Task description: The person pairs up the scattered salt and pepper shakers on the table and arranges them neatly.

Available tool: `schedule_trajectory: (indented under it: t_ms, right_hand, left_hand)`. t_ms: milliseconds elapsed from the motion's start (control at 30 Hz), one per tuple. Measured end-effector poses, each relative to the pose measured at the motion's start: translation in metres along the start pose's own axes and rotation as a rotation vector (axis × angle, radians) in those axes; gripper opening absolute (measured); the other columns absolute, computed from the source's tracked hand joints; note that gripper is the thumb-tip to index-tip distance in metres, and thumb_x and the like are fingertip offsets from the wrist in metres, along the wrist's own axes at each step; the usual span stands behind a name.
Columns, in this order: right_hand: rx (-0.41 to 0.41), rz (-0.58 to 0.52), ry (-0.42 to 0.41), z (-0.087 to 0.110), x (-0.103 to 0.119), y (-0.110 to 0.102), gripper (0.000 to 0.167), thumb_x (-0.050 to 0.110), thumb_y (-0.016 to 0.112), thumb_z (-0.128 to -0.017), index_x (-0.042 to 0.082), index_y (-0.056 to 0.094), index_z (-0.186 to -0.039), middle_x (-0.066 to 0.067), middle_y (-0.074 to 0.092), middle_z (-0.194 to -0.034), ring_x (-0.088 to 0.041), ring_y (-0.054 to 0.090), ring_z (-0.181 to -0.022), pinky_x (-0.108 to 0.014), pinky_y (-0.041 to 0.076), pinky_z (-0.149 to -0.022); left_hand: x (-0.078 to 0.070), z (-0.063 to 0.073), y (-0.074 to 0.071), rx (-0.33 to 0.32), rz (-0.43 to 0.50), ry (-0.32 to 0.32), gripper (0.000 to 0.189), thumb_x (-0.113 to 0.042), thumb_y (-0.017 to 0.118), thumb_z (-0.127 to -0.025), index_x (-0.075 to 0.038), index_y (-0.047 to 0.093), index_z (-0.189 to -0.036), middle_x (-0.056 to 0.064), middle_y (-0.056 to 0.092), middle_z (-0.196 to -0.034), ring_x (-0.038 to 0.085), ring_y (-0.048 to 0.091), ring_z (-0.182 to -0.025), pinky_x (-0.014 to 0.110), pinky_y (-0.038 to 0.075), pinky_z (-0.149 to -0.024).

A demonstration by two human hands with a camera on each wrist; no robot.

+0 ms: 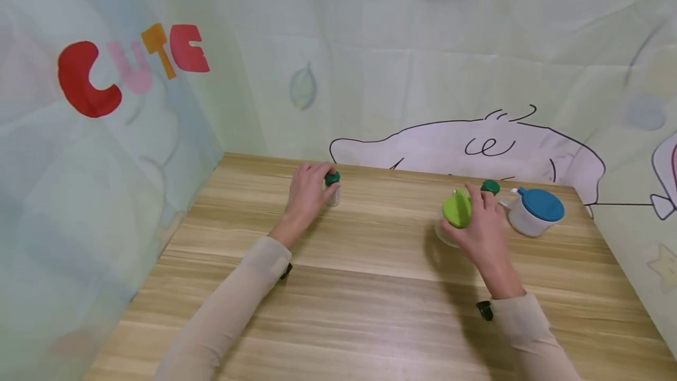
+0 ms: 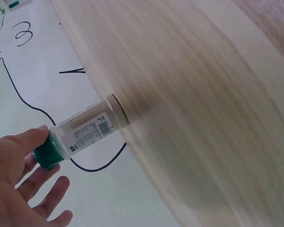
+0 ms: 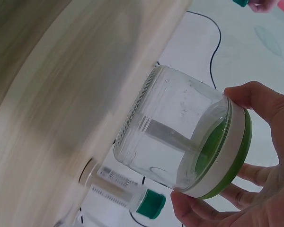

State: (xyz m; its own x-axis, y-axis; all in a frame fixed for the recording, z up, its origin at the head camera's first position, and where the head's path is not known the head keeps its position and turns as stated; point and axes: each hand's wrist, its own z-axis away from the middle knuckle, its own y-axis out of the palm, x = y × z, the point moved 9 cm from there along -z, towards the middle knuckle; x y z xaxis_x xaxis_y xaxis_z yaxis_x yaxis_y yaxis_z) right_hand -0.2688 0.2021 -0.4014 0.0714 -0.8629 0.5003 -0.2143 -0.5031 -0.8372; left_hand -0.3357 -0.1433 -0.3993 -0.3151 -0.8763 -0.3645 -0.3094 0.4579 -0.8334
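Green-lidded clear jar (image 3: pixel 184 111): right hand (image 1: pixel 485 228) pinching.
Jar's left: green-capped clear bottle (image 2: pixel 87 128), left hand (image 1: pixel 307 191) pinching.
Jar's right: blue-lidded pale container (image 1: pixel 533 215), matching bottle (image 3: pixel 125 190).
Right wrist alone: latter's label (image 3: pixel 114 177).

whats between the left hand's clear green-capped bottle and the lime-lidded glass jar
In the head view, only bare wooden tabletop lies between the bottle and the jar.

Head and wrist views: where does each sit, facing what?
Head: head-worn, facing forward and down at the table; left hand, right hand, both sleeves show.
Left wrist: worn there, facing the left hand pinching a bottle.
Right wrist: worn there, facing the right hand gripping a jar; left hand too, upper right.
Shared: head and right wrist show the jar.
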Motion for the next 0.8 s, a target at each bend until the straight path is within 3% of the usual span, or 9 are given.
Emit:
schedule_trajectory:
  t_ms: [200, 800]
  right_hand:
    - [-0.003, -0.022, -0.04, -0.006, 0.015, 0.007, 0.088, 0.028, 0.082, -0.087, 0.005, 0.038, -0.16, -0.029, 0.043, -0.148, -0.054, 0.043, -0.13, -0.067, 0.051, -0.091]
    - [0.066, -0.092, -0.123, -0.021, 0.067, 0.053, 0.085, 0.028, 0.082, -0.086, 0.01, 0.041, -0.158, -0.026, 0.047, -0.148, -0.049, 0.048, -0.12, -0.061, 0.051, -0.088]
  left_hand:
    - [0.001, -0.002, 0.0, -0.001, -0.004, -0.007, 0.03, -0.027, 0.083, -0.095, -0.01, 0.071, -0.117, 0.007, 0.077, -0.118, 0.03, 0.062, -0.107, 0.044, 0.048, -0.101]
    - [0.002, -0.002, 0.003, 0.025, 0.003, -0.021, 0.03, -0.027, 0.083, -0.095, -0.011, 0.071, -0.117, 0.007, 0.077, -0.12, 0.03, 0.062, -0.109, 0.046, 0.048, -0.102]
